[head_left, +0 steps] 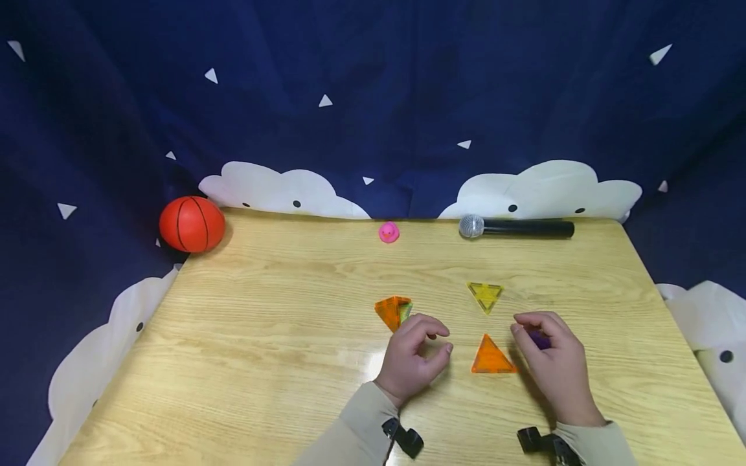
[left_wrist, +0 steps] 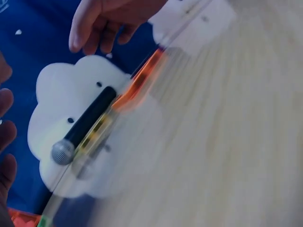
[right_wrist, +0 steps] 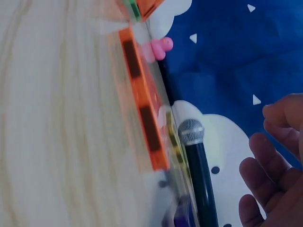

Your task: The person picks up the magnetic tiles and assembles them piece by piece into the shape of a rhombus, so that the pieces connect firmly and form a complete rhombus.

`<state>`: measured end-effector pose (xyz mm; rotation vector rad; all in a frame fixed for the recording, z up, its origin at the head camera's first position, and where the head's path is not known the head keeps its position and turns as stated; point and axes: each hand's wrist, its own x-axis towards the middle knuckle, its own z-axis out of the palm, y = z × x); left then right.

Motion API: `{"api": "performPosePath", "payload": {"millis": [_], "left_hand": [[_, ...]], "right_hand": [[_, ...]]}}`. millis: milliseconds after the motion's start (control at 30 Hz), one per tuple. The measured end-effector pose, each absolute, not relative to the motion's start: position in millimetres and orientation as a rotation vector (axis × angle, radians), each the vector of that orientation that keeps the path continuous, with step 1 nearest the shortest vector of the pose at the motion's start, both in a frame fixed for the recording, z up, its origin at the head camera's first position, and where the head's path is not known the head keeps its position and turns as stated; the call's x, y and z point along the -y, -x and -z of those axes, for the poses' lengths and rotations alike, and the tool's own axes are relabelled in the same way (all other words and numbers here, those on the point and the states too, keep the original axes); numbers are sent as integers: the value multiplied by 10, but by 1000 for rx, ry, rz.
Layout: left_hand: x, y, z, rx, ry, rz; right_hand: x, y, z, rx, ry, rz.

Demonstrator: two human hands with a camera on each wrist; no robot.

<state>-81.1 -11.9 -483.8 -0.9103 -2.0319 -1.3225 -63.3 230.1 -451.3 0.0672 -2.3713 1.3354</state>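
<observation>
1. My left hand: loosely curled, empty; right hand likewise, over the purple piece;
2. Orange tile between them on the bench; flat, so likely steady unheld; yellow tile beyond.

- Pale wood-grain bench: wood or wood-look laminate, indistinguishable; smooth, low sheen, one glare patch, faint reflections.
- Dark blue curtain with white cloud shapes: cloth, matt, softly creased.
- Orange triangular plastic tile: translucent, smooth, glossy.
- Yellow triangular plastic tile: translucent, smooth.
- Orange-and-green cluster of plastic tiles: translucent, glossy.
- Purple plastic-looking piece: partly hidden; finish unclear.
- Red black-lined ball: rubber or plastic in appearance, smooth, soft sheen.
- Pink toy duck: smooth, rubber-like.
- Black microphone with silver head: smooth handle; rough metal mesh head.
- Beige sleeves: matt cloth.
</observation>
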Motion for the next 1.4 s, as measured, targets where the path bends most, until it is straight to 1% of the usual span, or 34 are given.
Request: {"api": "performPosePath", "payload": {"millis": [233, 433, 733, 967, 1200, 1400], "left_hand": [[-90, 732, 4813, 2373, 1000, 1226], [-206, 702, 4832, 2583, 949, 1066], [-327, 697, 4811, 2827, 895, 885], [-412, 772, 4800, 2959, 837, 653], [-449, 809, 4787, 2990, 814, 585], [-462, 773, 4749, 3012, 815, 531]], "right_hand": [[-2451, 634, 4544, 2472, -62, -1093], [-2645, 629, 4576, 2603, 15, -909], [-2874, 607, 4630, 2830, 111, -898], [-2942, 632, 4656, 3052, 125, -887], [-2948, 618, 4618, 3060, 181, -850], [-3089, 575, 4613, 3105, 272, -801]]}}
